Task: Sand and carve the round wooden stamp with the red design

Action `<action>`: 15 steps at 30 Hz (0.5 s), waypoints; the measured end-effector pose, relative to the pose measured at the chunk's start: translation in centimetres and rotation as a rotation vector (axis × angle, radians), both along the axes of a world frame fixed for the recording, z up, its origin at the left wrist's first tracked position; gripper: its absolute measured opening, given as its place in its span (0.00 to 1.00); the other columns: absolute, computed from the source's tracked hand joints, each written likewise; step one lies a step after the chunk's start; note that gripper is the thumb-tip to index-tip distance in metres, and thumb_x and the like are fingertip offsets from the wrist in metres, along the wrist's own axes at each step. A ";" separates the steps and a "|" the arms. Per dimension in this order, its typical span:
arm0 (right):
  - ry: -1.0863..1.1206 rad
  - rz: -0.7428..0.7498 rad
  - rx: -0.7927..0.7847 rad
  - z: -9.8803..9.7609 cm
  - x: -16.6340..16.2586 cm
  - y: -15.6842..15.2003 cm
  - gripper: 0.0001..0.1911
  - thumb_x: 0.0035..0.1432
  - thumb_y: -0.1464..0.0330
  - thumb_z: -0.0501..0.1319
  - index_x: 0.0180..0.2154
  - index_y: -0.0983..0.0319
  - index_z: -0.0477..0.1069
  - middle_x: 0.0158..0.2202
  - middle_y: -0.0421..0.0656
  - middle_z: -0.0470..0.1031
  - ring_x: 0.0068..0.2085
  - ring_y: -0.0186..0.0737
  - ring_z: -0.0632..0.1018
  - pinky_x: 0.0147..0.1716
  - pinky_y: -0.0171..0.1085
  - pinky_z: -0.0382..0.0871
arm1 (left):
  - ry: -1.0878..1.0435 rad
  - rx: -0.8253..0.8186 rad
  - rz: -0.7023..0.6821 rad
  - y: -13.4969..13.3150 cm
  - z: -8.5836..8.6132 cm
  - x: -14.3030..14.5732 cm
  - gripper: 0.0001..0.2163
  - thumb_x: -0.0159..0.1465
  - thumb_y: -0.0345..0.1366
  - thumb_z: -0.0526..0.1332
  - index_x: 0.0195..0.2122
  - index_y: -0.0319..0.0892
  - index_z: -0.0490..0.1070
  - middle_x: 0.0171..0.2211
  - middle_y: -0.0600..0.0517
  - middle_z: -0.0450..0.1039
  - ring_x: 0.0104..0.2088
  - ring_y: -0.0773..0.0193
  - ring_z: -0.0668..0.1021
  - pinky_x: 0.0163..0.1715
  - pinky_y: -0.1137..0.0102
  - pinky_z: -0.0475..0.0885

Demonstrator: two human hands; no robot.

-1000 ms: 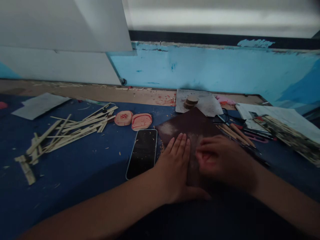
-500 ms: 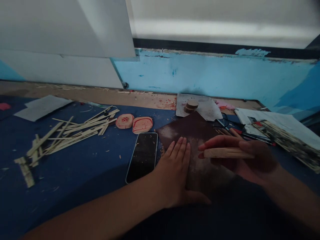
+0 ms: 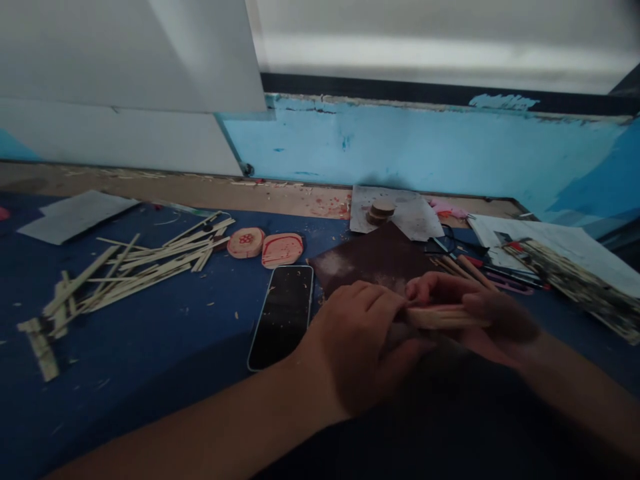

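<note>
My right hand point(image 3: 480, 317) holds a flat pale wooden piece point(image 3: 443, 317) edge-on, just above a dark brown sheet of sandpaper point(image 3: 373, 260) that lies on the blue table cover. My left hand point(image 3: 363, 340) has its fingers curled and pinched onto the left end of the same wooden piece. Both hands meet over the near part of the sandpaper, and they hide much of it. A black phone point(image 3: 283, 313) lies flat just left of my left hand.
A heap of thin wooden sticks point(image 3: 130, 267) lies at the left. Two round wooden pieces with red marks point(image 3: 265, 245) sit behind the phone. Stacked wooden discs point(image 3: 381, 210) rest on grey paper at the back. Pencils and tools point(image 3: 480, 270) and papers point(image 3: 565, 260) lie at the right.
My right hand lifted the wooden piece off the sandpaper. My left hand, flat on the sandpaper before, has risen, curled and closed onto the piece's left end.
</note>
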State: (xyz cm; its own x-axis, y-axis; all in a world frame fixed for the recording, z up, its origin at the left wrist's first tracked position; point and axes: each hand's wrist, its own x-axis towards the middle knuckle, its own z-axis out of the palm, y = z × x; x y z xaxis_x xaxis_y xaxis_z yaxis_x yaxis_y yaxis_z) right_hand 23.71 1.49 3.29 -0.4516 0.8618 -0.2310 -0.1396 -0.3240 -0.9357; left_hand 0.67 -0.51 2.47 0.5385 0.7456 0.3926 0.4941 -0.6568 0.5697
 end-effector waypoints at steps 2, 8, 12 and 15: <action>-0.001 0.012 -0.012 -0.1 0.0 0.0 0.21 0.43 0.50 0.74 0.36 0.56 0.81 0.40 0.44 0.76 0.42 0.47 0.79 0.38 0.39 0.75 | -0.020 0.059 -0.029 0.1 -0.3 -0.1 0.13 0.69 0.40 0.62 0.50 0.38 0.76 0.45 0.46 0.80 0.45 0.53 0.79 0.46 0.56 0.74; -0.176 -0.045 0.053 -1.7 0.7 0.4 0.19 0.55 0.52 0.69 0.46 0.52 0.78 0.46 0.44 0.80 0.47 0.49 0.80 0.45 0.44 0.75 | -0.085 0.231 -0.013 0.9 -0.3 -0.2 0.08 0.69 0.32 0.62 0.44 0.35 0.78 0.40 0.47 0.82 0.40 0.57 0.79 0.42 0.61 0.75; -0.254 0.058 0.214 -1.9 0.4 0.0 0.17 0.62 0.54 0.66 0.52 0.49 0.76 0.52 0.42 0.79 0.53 0.50 0.78 0.53 0.47 0.73 | -0.132 0.284 0.020 1.3 -0.2 -0.3 0.06 0.70 0.33 0.64 0.44 0.36 0.78 0.40 0.48 0.82 0.40 0.59 0.79 0.43 0.62 0.76; -0.275 0.083 0.210 -1.2 -0.3 -0.6 0.16 0.62 0.55 0.67 0.51 0.48 0.76 0.50 0.41 0.80 0.51 0.49 0.80 0.51 0.48 0.75 | -0.158 0.281 0.000 1.3 -0.5 -0.4 0.06 0.69 0.33 0.65 0.44 0.37 0.78 0.40 0.49 0.81 0.40 0.60 0.80 0.43 0.63 0.76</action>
